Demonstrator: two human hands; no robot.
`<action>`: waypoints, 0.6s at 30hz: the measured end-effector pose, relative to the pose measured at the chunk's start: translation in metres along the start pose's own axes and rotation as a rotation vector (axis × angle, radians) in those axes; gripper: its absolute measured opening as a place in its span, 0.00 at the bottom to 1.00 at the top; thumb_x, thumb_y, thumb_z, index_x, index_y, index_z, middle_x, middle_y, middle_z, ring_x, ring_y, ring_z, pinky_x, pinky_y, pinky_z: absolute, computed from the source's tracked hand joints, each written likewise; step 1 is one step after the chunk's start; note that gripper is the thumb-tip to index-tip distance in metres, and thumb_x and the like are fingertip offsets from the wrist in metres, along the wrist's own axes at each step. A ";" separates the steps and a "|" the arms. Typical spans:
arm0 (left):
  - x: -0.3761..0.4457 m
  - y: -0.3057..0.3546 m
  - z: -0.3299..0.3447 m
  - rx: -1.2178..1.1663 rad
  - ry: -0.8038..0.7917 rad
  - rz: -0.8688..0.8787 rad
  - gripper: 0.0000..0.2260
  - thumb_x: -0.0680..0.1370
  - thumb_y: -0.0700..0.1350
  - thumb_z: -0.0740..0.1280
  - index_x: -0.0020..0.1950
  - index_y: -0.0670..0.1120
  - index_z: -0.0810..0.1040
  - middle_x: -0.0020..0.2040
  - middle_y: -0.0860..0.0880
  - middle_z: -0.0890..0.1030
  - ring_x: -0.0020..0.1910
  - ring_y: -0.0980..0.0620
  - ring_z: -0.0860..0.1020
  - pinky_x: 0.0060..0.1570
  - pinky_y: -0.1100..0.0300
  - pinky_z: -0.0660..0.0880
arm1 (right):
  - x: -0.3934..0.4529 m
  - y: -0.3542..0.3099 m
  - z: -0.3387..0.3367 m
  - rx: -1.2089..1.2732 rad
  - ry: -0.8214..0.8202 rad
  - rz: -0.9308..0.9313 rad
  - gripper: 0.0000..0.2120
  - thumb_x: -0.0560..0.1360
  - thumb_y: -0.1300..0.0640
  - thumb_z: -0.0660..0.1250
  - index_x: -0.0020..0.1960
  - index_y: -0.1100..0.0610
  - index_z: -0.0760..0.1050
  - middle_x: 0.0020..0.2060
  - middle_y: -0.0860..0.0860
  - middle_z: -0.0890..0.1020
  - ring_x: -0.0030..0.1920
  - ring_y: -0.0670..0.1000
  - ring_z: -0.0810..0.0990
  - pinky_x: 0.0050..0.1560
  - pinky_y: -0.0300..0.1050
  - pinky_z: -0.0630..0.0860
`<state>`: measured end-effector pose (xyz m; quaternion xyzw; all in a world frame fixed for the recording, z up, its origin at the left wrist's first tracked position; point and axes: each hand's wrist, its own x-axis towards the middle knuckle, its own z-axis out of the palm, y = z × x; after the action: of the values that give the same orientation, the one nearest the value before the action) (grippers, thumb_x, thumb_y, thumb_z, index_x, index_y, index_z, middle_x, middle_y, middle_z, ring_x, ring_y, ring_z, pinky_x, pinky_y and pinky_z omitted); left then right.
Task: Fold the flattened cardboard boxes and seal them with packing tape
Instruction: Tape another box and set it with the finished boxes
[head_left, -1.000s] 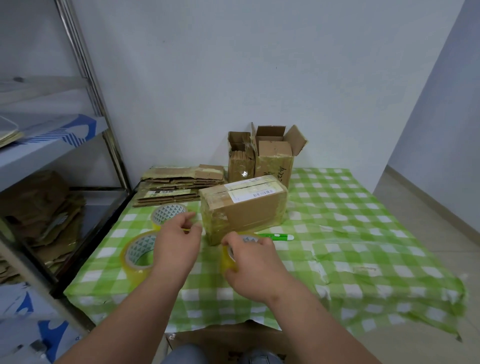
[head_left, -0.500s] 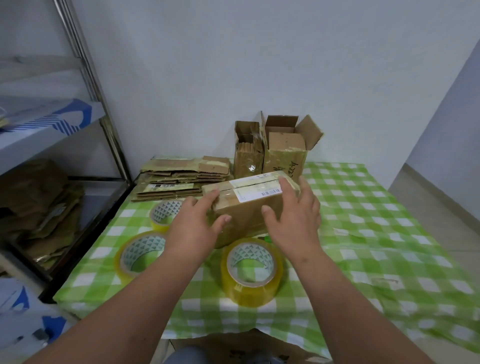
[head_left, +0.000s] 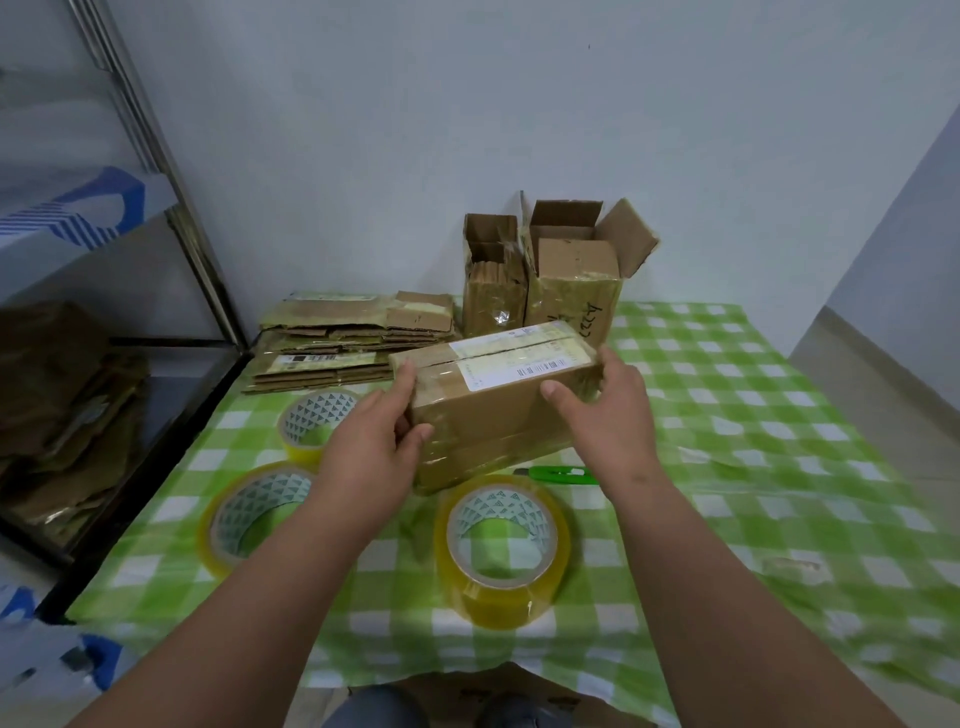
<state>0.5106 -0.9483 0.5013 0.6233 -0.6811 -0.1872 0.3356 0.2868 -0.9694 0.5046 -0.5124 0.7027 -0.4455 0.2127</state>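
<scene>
Both hands clamp sealed box (head_left: 498, 400) mid-frame: left hand (head_left: 374, 447), right hand (head_left: 608, 415). Glossy tape wrap, could slip onto tape roll (head_left: 501, 545) below.

Packing room: metal shelving (head_left: 171, 208), flattened cardboard stack (head_left: 337, 343), tape rolls (head_left: 501, 545).

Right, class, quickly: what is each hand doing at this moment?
Left hand: grips the left end of the taped box.
Right hand: grips the box's right end.
</scene>
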 end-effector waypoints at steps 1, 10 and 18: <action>0.000 -0.002 -0.001 -0.084 -0.012 -0.042 0.35 0.80 0.45 0.67 0.80 0.58 0.50 0.42 0.55 0.73 0.39 0.60 0.72 0.34 0.69 0.66 | 0.000 0.001 -0.001 0.029 -0.003 0.007 0.40 0.73 0.46 0.73 0.78 0.53 0.60 0.69 0.52 0.69 0.71 0.54 0.68 0.70 0.55 0.68; 0.001 0.006 0.015 -0.392 0.153 -0.301 0.21 0.83 0.42 0.61 0.76 0.51 0.67 0.65 0.50 0.71 0.54 0.55 0.74 0.55 0.59 0.71 | -0.012 0.006 0.003 0.070 0.101 0.027 0.27 0.75 0.48 0.71 0.72 0.50 0.70 0.66 0.48 0.74 0.66 0.50 0.72 0.68 0.56 0.69; 0.002 0.023 0.023 -0.588 -0.018 -0.481 0.27 0.83 0.59 0.55 0.80 0.62 0.47 0.80 0.52 0.58 0.77 0.44 0.60 0.71 0.42 0.61 | -0.024 0.007 0.008 0.237 0.096 0.046 0.18 0.79 0.51 0.67 0.67 0.50 0.69 0.53 0.42 0.76 0.53 0.44 0.76 0.52 0.43 0.74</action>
<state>0.4780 -0.9506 0.5017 0.6408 -0.4354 -0.4534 0.4408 0.2982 -0.9505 0.4905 -0.4456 0.6661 -0.5442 0.2482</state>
